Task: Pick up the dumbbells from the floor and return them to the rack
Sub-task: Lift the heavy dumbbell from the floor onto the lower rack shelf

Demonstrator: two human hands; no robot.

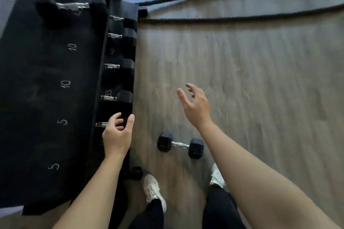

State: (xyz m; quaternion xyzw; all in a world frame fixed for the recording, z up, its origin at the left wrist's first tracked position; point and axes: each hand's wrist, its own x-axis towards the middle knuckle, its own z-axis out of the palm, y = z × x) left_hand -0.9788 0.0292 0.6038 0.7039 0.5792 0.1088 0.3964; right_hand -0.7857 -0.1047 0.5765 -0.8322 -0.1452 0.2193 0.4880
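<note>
Grey wood-grain plank floor [242, 80] carries one black hex-headed dumbbell with a chrome handle [180, 144], lying free just ahead of the white shoes [154, 189] and near the foot of the black tiered dumbbell rack [46, 80], not touching it. Rack tiers bear white weight numerals; several chrome-handled dumbbells sit on the lower tier. Left hand [117, 134] rests at the lower tier's front edge, fingers [116, 117] curled loosely about a racked dumbbell head there; whether they grip or merely steady it cannot be determined. Right hand [195, 106] hangs in the air over the floor beyond the loose dumbbell, fingers spread, holding nothing. Judgement: one dumbbell remains to be collected. Thick black rope [242, 17] lies across the far floor, well apart.
</note>
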